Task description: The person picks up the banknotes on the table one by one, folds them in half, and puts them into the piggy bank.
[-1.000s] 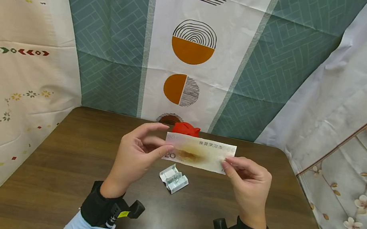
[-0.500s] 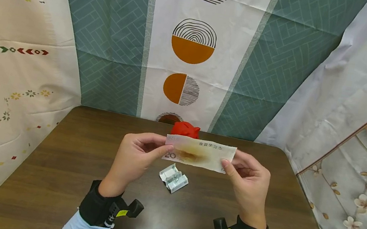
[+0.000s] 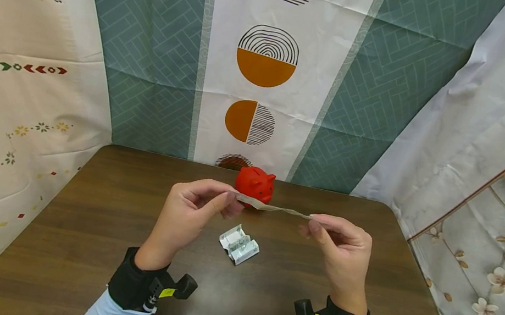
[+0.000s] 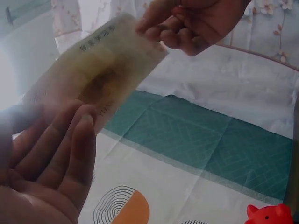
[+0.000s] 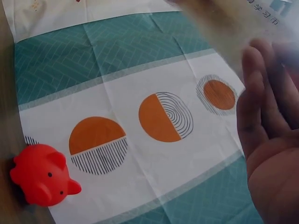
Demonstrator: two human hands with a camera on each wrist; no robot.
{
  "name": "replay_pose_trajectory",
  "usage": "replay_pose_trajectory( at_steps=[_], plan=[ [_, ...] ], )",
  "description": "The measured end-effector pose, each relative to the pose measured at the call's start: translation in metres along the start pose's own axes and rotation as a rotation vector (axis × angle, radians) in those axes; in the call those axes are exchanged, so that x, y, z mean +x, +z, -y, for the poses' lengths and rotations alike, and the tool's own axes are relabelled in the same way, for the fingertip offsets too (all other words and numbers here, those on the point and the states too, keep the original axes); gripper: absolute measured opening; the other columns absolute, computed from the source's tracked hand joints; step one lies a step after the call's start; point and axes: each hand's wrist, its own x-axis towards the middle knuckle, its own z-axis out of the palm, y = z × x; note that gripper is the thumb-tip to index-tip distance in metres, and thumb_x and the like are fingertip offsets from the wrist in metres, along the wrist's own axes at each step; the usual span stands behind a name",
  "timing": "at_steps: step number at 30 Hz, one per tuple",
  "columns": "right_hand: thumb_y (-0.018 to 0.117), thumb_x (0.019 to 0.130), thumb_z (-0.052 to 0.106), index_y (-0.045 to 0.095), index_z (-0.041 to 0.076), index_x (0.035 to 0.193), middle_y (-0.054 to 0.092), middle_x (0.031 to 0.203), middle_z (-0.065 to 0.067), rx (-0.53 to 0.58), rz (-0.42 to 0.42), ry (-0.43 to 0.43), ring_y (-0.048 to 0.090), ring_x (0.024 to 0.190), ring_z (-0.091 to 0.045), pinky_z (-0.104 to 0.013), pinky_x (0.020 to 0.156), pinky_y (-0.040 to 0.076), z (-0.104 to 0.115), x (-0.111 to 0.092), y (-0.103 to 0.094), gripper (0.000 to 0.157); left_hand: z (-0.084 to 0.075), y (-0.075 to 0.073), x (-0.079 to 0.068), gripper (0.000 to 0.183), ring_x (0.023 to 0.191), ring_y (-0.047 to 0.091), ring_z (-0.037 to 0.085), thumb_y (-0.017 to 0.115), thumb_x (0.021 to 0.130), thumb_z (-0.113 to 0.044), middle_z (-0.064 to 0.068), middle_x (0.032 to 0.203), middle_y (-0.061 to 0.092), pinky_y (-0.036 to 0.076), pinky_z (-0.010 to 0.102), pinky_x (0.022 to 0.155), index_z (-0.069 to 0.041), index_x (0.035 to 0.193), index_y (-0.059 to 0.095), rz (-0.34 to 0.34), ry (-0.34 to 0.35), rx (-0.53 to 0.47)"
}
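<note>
A play banknote is stretched between both hands above the table, seen nearly edge-on in the head view. My left hand pinches its left end between thumb and fingers. At the other end, my right hand pinches it the same way. The left wrist view gives the banknote's broad face, with dark print and a brownish patch. Below the hands a folded, creased pale green banknote lies on the table. Behind the stretched note stands a red piggy bank, partly covered by it.
The brown wooden table ends at a patterned curtain at the back. Floral cloth hangs along the right side, and a cream cloth along the left. Each wrist wears a black strap with a small camera.
The held banknote has tipped from showing its broad face to nearly edge-on in the head view, uncovering more of the piggy bank. Both hands keep hold of it; the folded note stays put.
</note>
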Motion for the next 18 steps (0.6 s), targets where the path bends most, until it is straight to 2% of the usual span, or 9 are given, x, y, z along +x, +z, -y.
replay_pose_trajectory(
  at_steps=[1,4,8,10,13,18],
  plan=[
    [0.066,0.084,-0.007,0.062,-0.015,0.096,0.064,0.084,-0.023,0.014,0.006,-0.003,0.065,0.071,-0.027,-0.032,0.068,0.053,-0.001,-0.001,-0.001,0.015,0.0,0.0,0.0,0.011,0.069,0.062,0.033,0.059,0.089,0.009,0.016,0.082,0.065,0.054,0.038,0.064,0.006,0.097,0.065,0.013,0.013,-0.013],
    [0.065,0.087,0.001,0.062,-0.016,0.095,0.064,0.082,-0.02,0.042,0.011,-0.01,0.062,0.064,-0.018,-0.022,0.062,0.052,-0.003,-0.002,-0.003,0.019,-0.001,0.001,0.0,0.01,0.074,0.06,0.031,0.057,0.092,0.004,0.016,0.087,0.066,0.053,0.032,0.067,0.008,0.095,0.065,0.015,0.05,0.012],
    [0.066,0.088,0.006,0.064,-0.015,0.092,0.065,0.081,-0.018,0.005,-0.021,-0.001,0.051,0.056,-0.013,-0.016,0.046,0.04,0.0,-0.003,-0.003,0.021,-0.003,0.001,-0.001,0.008,0.071,0.056,0.024,0.063,0.084,0.009,0.013,0.086,0.066,0.05,0.024,0.063,0.008,0.091,0.066,-0.003,0.055,0.079],
    [0.069,0.085,0.001,0.065,-0.014,0.091,0.064,0.087,-0.022,-0.03,-0.04,0.013,0.056,0.06,-0.019,-0.018,0.05,0.046,0.003,-0.002,-0.001,0.017,-0.003,0.001,-0.001,0.014,0.069,0.056,0.021,0.066,0.079,0.013,0.011,0.085,0.065,0.052,0.025,0.061,0.007,0.092,0.066,-0.006,0.044,0.113],
    [0.07,0.078,-0.009,0.065,-0.013,0.091,0.064,0.087,-0.022,-0.09,-0.056,0.017,0.058,0.061,-0.02,-0.019,0.051,0.049,0.006,0.0,0.002,0.015,-0.004,0.002,-0.001,0.019,0.066,0.055,0.018,0.07,0.076,0.014,0.007,0.082,0.065,0.052,0.025,0.058,0.003,0.092,0.067,-0.025,0.035,0.173],
    [0.071,0.074,-0.014,0.065,-0.013,0.09,0.064,0.086,-0.023,-0.101,-0.05,0.002,0.059,0.062,-0.02,-0.02,0.051,0.049,0.008,0.002,0.005,0.017,-0.004,0.003,0.0,0.02,0.063,0.055,0.019,0.07,0.075,0.015,0.008,0.079,0.065,0.051,0.024,0.056,0.004,0.091,0.068,-0.047,0.055,0.163]
  ],
)
